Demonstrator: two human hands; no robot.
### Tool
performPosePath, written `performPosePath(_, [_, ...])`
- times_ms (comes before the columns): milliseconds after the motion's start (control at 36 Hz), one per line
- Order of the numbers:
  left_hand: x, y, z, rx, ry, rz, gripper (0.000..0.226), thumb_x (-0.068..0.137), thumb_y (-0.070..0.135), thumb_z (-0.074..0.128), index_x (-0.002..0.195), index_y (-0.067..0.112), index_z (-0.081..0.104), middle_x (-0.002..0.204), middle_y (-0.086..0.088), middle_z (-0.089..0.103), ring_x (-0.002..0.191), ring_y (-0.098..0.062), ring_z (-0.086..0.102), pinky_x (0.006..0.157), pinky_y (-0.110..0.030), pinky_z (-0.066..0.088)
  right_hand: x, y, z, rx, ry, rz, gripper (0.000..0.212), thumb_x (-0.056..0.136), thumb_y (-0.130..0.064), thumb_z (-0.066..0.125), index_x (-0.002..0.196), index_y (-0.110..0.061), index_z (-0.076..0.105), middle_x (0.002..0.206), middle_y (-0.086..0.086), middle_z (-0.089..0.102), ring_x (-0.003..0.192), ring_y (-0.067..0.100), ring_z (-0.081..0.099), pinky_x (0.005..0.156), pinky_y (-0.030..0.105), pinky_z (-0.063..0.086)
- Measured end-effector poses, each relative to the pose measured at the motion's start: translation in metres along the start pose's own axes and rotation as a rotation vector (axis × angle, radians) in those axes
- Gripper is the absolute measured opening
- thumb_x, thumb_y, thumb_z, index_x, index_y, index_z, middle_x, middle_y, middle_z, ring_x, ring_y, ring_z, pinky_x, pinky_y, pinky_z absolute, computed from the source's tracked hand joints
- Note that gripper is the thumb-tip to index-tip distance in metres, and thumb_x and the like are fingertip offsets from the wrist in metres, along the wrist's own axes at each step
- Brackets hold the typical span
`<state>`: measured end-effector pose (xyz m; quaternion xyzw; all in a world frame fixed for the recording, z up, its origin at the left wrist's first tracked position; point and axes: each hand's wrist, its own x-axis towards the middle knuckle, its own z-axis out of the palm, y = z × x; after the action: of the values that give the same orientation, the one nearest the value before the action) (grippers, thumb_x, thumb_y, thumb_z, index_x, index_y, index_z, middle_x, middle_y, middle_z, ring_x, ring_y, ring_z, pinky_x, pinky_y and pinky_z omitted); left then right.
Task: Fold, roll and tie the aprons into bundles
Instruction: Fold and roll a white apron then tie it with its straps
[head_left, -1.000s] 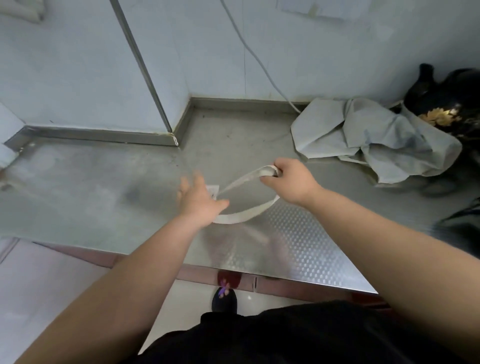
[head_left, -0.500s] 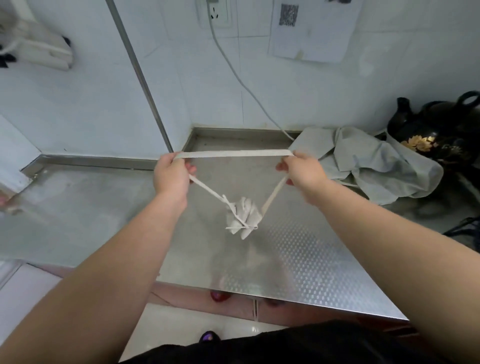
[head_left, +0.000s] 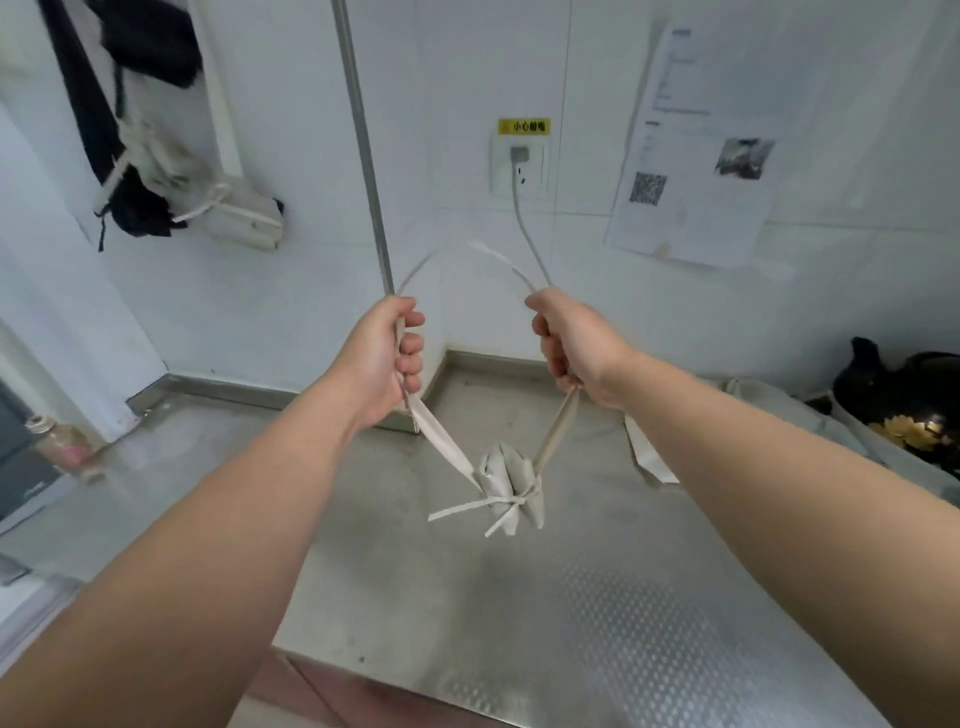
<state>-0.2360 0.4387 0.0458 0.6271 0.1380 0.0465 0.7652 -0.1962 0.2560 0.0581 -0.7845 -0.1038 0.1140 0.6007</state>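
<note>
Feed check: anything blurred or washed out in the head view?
Head view: the strap loop above the left hand and right hand is smeared by motion; the tied bundle is fairly sharp; the steel counter shows soft glare lower right; forearms stretch at the wide-angle edges.

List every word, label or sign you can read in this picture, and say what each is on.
"小心" on the yellow sticker above the wall socket; two more characters after it are blurred.
The printed sheets on the wall: text too small to read.
The QR code on one sheet: a pattern, no words.
The apron bundle: no writing shows.
</note>
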Motion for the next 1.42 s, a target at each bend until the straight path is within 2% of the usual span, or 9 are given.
performPosePath(83, [0.008,0.02,-0.019,-0.009,0.031,0.054,0.017,0.094,0.025,0.033,0.081,0.017,0.041,0.061,0.003,0.026,0.045,-0.008,0.018,0.041,-0.019,0.015,0.009,-0.026,0.028,0.003,-0.066,-0.065,0.033,0.095,-0.042,0.037,0.075,-0.016,0.04,0.057,0.001,0.028,0.048,0.015,0.026,0.044,0.025,0.022])
performPosePath(222, [0.03,0.049,-0.068,0.015,0.049,0.123,0.027,0.098,0.028,0.029,0.081,0.015,0.046,0.057,0.005,0.027,0.038,-0.006,0.017,0.036,-0.015,0.01,0.032,-0.053,0.075,-0.065,-0.01,-0.166,0.042,0.1,-0.045,0.027,0.077,-0.015,0.046,0.06,0.0,0.035,0.05,0.015,0.032,0.045,0.025,0.027])
performPosePath(333, [0.043,0.081,-0.103,0.002,-0.047,0.08,0.025,0.097,0.03,0.035,0.08,0.016,0.046,0.049,0.008,0.031,0.034,-0.004,0.018,0.033,-0.012,0.01,0.058,-0.072,0.104,-0.036,0.124,-0.186,0.041,0.101,-0.04,0.025,0.073,-0.017,0.045,0.061,-0.001,0.037,0.052,0.015,0.032,0.048,0.027,0.028])
performPosePath(444, [0.055,0.124,-0.142,-0.085,-0.122,0.091,0.019,0.094,0.019,0.04,0.077,0.015,0.047,0.049,0.007,0.03,0.035,-0.004,0.02,0.036,-0.016,0.015,0.089,-0.113,0.131,-0.054,0.223,-0.203,0.039,0.1,-0.037,0.026,0.071,-0.016,0.042,0.06,-0.002,0.037,0.052,0.014,0.031,0.047,0.026,0.026])
performPosePath(583, [0.062,0.186,-0.192,-0.201,-0.242,0.22,0.022,0.091,0.022,0.046,0.069,0.019,0.043,0.053,0.007,0.023,0.04,-0.005,0.019,0.04,-0.016,0.019,0.118,-0.179,0.163,-0.026,0.315,-0.328,0.039,0.099,-0.035,0.029,0.064,-0.02,0.035,0.054,-0.001,0.03,0.047,0.015,0.025,0.047,0.025,0.02])
performPosePath(778, [0.081,0.258,-0.234,-0.131,-0.047,0.484,0.021,0.097,0.016,0.049,0.077,0.016,0.051,0.061,0.005,0.046,0.04,-0.004,0.031,0.041,-0.016,0.034,0.134,-0.256,0.211,-0.029,0.264,-0.357,0.036,0.096,-0.039,0.035,0.07,-0.017,0.043,0.058,0.0,0.035,0.048,0.016,0.031,0.043,0.023,0.025])
performPosePath(1056, [0.096,0.309,-0.249,-0.051,0.126,0.66,0.014,0.098,0.014,0.042,0.087,0.015,0.052,0.075,0.003,0.05,0.045,-0.005,0.029,0.037,-0.016,0.025,0.145,-0.318,0.25,-0.125,0.169,-0.551,0.034,0.101,-0.035,0.034,0.086,-0.012,0.054,0.067,0.002,0.048,0.054,0.015,0.037,0.045,0.024,0.031])
performPosePath(1167, [0.097,0.335,-0.256,-0.083,0.204,0.715,0.018,0.1,0.024,0.043,0.086,0.018,0.053,0.074,0.004,0.05,0.044,-0.004,0.029,0.037,-0.016,0.025,0.155,-0.345,0.252,-0.175,0.192,-0.658,0.035,0.101,-0.035,0.034,0.088,-0.009,0.054,0.064,0.001,0.045,0.049,0.014,0.035,0.046,0.025,0.029])
performPosePath(1417, [0.117,0.397,-0.279,-0.047,0.35,0.855,0.017,0.098,0.022,0.047,0.082,0.017,0.052,0.077,0.005,0.059,0.042,-0.006,0.03,0.038,-0.018,0.028,0.18,-0.404,0.265,-0.22,0.254,-0.781,0.025,0.098,-0.031,0.037,0.082,-0.015,0.048,0.069,0.009,0.038,0.046,0.016,0.027,0.039,0.02,0.024])
